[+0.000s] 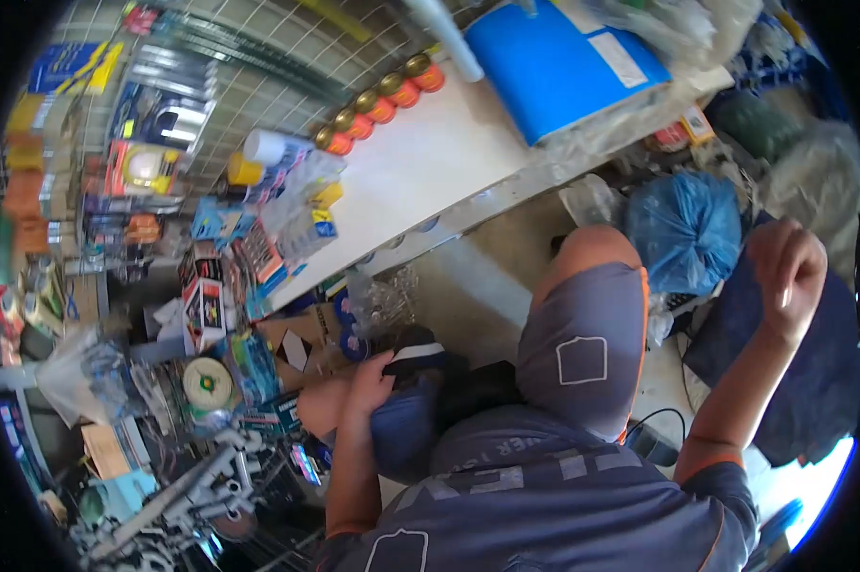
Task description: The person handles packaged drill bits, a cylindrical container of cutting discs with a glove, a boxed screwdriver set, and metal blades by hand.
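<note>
My left hand (371, 379) lies on my bent left leg beside the knee, with its fingers stretched along the skin. Close to it is a dark shoe or sandal with a white band (418, 353). My right hand (790, 262) is raised at the right side, its fingers curled in. Whether anything is inside those fingers is hidden. Behind that hand spreads a dark blue cloth-like surface (782, 353). A tied blue plastic bag (685, 232) sits to its left, apart from the hand.
A white shelf or tabletop (420, 172) runs diagonally ahead, bearing several orange jars with gold lids (377, 107) and a blue box-like item (563, 67). Packaged goods (149, 172) hang on a wire grid. Grey metal parts (187, 496) and a tape roll (207, 383) crowd the lower left.
</note>
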`<state>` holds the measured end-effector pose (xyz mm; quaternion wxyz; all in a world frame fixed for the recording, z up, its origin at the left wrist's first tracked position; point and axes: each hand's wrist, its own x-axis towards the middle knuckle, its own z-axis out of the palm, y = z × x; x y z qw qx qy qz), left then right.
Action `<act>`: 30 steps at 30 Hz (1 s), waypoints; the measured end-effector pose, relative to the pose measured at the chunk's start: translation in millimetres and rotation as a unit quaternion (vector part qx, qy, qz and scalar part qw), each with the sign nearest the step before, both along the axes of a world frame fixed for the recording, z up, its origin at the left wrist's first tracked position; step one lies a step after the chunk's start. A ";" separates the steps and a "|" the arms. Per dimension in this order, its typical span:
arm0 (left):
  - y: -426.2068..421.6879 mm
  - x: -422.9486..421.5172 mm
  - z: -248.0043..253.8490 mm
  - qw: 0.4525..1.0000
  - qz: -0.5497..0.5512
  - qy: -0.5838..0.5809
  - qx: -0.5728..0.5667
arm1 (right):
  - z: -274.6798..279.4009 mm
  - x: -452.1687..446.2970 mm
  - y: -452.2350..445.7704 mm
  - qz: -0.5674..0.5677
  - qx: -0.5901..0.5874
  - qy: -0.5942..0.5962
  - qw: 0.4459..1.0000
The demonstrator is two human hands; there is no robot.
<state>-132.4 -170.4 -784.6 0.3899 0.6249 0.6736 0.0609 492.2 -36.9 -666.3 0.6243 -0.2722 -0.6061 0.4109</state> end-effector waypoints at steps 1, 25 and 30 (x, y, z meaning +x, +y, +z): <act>-3.7 -2.2 0.2 1.000 -0.002 0.028 -0.007 | -26.5 15.3 6.2 -0.078 -0.059 0.046 0.994; 48.2 -32.1 51.9 0.988 -0.032 0.021 0.149 | 124.9 -293.5 -53.7 0.502 0.049 0.232 0.832; 72.5 -30.0 82.4 0.987 -0.048 0.004 0.154 | 129.3 -327.0 -61.0 0.604 0.084 0.188 0.770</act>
